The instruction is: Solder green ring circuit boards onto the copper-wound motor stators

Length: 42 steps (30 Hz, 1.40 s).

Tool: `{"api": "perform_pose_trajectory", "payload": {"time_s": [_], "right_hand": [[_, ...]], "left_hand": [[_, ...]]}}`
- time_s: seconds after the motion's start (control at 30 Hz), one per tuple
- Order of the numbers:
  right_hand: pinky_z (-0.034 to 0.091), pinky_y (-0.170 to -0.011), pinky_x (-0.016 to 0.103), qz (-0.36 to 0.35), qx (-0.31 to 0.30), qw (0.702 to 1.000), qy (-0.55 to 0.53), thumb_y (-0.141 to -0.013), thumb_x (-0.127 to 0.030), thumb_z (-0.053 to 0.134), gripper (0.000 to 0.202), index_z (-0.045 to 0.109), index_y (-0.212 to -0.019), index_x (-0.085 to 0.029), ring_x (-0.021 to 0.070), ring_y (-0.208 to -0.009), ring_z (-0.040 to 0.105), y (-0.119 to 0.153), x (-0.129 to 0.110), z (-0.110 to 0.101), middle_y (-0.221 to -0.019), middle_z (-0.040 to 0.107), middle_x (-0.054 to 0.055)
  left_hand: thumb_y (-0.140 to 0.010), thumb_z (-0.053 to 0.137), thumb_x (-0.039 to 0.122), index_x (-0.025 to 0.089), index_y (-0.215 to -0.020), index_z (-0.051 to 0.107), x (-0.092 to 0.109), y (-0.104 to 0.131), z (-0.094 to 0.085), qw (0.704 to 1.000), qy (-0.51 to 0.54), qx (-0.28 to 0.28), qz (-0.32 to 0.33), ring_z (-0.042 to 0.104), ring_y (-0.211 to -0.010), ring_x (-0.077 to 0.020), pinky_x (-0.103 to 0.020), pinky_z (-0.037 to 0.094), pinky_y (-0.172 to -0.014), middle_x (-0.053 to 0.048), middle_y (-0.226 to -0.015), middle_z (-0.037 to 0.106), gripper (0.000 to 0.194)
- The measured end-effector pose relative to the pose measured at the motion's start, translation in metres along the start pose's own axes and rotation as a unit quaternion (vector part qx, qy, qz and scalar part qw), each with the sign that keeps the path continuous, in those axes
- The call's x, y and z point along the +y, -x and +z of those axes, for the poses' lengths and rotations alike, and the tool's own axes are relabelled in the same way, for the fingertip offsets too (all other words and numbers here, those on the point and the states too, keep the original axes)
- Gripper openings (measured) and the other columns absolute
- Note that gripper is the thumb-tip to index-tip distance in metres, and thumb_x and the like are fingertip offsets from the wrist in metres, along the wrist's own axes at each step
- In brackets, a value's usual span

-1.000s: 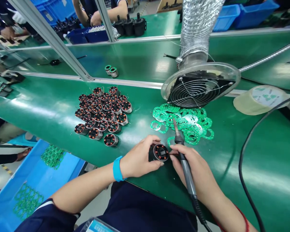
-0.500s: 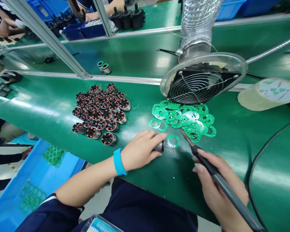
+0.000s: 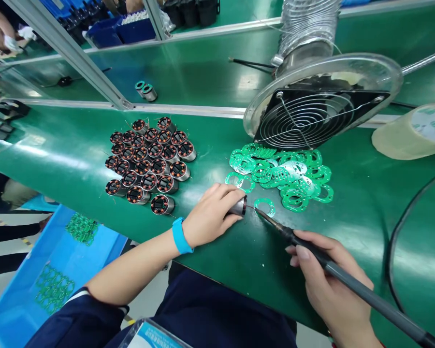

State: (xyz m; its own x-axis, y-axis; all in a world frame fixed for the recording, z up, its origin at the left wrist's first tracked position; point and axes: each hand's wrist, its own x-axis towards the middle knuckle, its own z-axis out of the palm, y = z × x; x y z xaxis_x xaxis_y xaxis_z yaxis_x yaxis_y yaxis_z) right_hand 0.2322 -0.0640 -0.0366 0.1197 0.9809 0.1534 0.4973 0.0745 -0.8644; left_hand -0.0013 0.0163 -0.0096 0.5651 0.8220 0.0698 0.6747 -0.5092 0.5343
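My left hand is closed around a metal motor stator lying on its side on the green bench, its open end facing right. A thin wire sticks out of that end. In my right hand is a soldering iron, held like a pen. Its tip is at the wire and the near edge of a single green ring-shaped circuit board; whether it touches either I cannot tell. Just beyond lies a loose pile of the same green ring boards.
Several upright stators with copper windings stand to the left. A fan in a clear hood sits behind the boards, a tape roll at right. Two board-topped stators stand beyond the rail. A blue bin is at lower left.
The soldering iron's tip has moved left and slightly down, from the edge of the board pile to the wire by the stator. My left hand keeps its hold. The camera view has shifted slightly.
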Motion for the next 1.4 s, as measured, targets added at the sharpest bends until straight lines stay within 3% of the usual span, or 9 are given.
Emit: {"api": "perform_pose_trajectory", "payload": {"time_s": [0.4, 0.57, 0.73, 1.27, 1.4], "right_hand": [[0.055, -0.050, 0.024, -0.029, 0.004, 0.999, 0.039, -0.092, -0.038, 0.061, 0.019, 0.069, -0.098, -0.022, 0.0145, -0.054, 0.067, -0.001, -0.012, 0.002, -0.069, 0.070, 0.001], [0.059, -0.063, 0.031, -0.020, 0.020, 0.999, 0.044, -0.093, -0.040, 0.059, 0.020, 0.069, -0.097, -0.023, 0.0165, -0.060, 0.068, 0.002, -0.013, 0.004, -0.076, 0.072, 0.003], [0.060, -0.078, 0.037, -0.073, 0.010, 0.995, 0.067, -0.093, -0.036, 0.060, 0.015, 0.068, -0.100, -0.025, 0.0187, -0.066, 0.071, 0.004, -0.009, 0.004, -0.081, 0.074, 0.003], [0.059, -0.069, 0.031, -0.073, -0.001, 0.995, 0.075, -0.091, -0.030, 0.062, 0.014, 0.068, -0.103, -0.025, 0.0173, -0.065, 0.071, 0.004, -0.009, 0.003, -0.083, 0.075, 0.002], [0.059, -0.065, 0.030, -0.090, 0.020, 0.994, 0.055, -0.091, -0.027, 0.062, 0.015, 0.067, -0.104, -0.023, 0.0170, -0.065, 0.071, 0.001, -0.009, 0.003, -0.083, 0.075, 0.003]], "left_hand": [[-0.094, 0.058, 0.024, 0.016, -0.121, 0.054, 0.002, 0.001, 0.004, 0.999, -0.038, 0.000, 0.007, 0.055, -0.107, -0.0265, -0.046, 0.048, -0.093, -0.014, -0.122, 0.060, 0.028], [-0.094, 0.057, 0.024, 0.016, -0.121, 0.055, 0.003, 0.002, 0.005, 0.999, -0.048, 0.002, 0.007, 0.055, -0.107, -0.0273, -0.047, 0.048, -0.093, -0.014, -0.121, 0.059, 0.028], [-0.094, 0.057, 0.025, 0.015, -0.120, 0.054, 0.003, 0.003, 0.006, 0.998, -0.056, 0.022, 0.013, 0.056, -0.103, -0.0262, -0.044, 0.049, -0.089, -0.014, -0.118, 0.060, 0.027], [-0.094, 0.058, 0.025, 0.014, -0.118, 0.053, 0.002, 0.002, 0.010, 0.997, -0.051, 0.053, 0.023, 0.056, -0.101, -0.0255, -0.042, 0.050, -0.088, -0.014, -0.116, 0.060, 0.027], [-0.095, 0.057, 0.027, 0.015, -0.120, 0.052, 0.001, 0.002, 0.011, 0.998, -0.036, 0.057, 0.020, 0.056, -0.102, -0.0258, -0.043, 0.050, -0.089, -0.013, -0.117, 0.060, 0.028]]}}
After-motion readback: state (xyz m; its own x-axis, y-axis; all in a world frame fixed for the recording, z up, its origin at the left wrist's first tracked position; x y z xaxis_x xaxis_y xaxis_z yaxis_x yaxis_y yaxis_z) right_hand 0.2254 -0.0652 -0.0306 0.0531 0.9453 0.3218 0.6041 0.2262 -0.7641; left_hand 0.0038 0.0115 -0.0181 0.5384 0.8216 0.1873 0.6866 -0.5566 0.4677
